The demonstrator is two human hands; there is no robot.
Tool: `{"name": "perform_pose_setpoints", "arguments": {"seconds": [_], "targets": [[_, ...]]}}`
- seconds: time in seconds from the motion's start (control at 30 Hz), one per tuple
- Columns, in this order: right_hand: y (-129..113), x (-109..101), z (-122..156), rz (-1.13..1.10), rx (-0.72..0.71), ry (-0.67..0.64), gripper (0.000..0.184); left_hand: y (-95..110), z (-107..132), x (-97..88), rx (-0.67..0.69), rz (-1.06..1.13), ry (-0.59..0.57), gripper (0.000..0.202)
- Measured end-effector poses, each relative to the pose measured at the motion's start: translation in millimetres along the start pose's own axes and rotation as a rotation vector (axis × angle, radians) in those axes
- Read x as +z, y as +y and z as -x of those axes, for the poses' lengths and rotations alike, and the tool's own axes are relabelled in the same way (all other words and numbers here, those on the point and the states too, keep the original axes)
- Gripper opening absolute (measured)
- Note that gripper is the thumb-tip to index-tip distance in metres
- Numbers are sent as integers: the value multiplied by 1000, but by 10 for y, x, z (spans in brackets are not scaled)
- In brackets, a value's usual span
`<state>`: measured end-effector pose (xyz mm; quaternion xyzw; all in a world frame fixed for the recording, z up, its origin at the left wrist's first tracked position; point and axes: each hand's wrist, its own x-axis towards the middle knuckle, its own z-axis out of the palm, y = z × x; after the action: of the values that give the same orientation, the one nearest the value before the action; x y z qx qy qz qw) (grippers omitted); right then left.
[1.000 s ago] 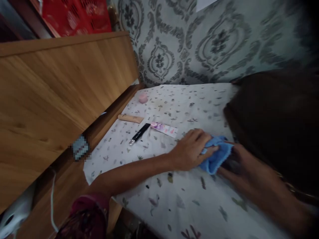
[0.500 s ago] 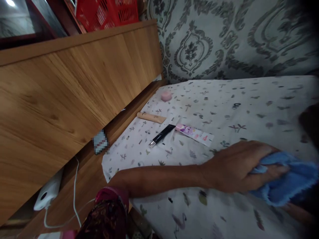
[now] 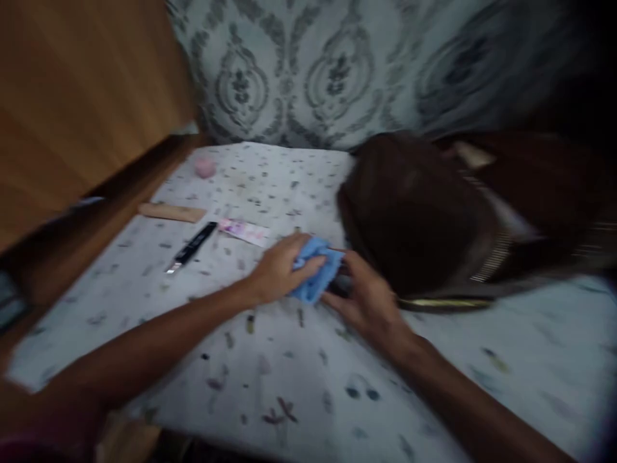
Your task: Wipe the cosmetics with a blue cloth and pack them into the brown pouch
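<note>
My left hand (image 3: pixel 278 273) is closed on a small blue cloth (image 3: pixel 315 275) that rests on a patterned white bedsheet (image 3: pixel 270 386). My right hand (image 3: pixel 365 297) lies just right of the cloth, fingers curled against the lower edge of a dark brown bag (image 3: pixel 424 212); what those fingers grip is hidden and the picture is smeared. The bag lies on the sheet behind both hands and has a striped strap (image 3: pixel 486 263).
A black tube (image 3: pixel 190 247), a pink-printed tube (image 3: pixel 243 231), a beige tube (image 3: pixel 171 212) and a small pink round thing (image 3: pixel 205 168) lie on the sheet to the left. A wooden headboard (image 3: pixel 72 103) stands at left, a damask-patterned wall (image 3: pixel 308 71) behind.
The view has swung right, bringing the brown bag into sight. My right hand has come into view beside the cloth. My left hand still holds the blue cloth.
</note>
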<state>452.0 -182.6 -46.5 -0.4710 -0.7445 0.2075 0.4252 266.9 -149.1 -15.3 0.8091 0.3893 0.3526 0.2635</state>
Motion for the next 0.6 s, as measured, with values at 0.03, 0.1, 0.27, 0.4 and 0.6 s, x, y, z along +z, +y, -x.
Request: {"name": "perform_pose_setpoints", "arguments": {"seconds": [0.03,0.1,0.27,0.4,0.6], "targets": [[-47,-13,-7,23,28,-55,44,6,2,13,-8,6,0,22],[-109,-37,-15,74,54,-96,47,25,7,17,-28,26,-11,24],[-185,-97,3,140,54,-164,62,94,40,-56,-65,-21,-61,25],[-222,-121,-3,139,71,-187,60,123,56,-74,-38,-39,-42,25],[-206,-129,-19,150,30,-196,59,105,54,-65,-48,-51,-11,28]]}}
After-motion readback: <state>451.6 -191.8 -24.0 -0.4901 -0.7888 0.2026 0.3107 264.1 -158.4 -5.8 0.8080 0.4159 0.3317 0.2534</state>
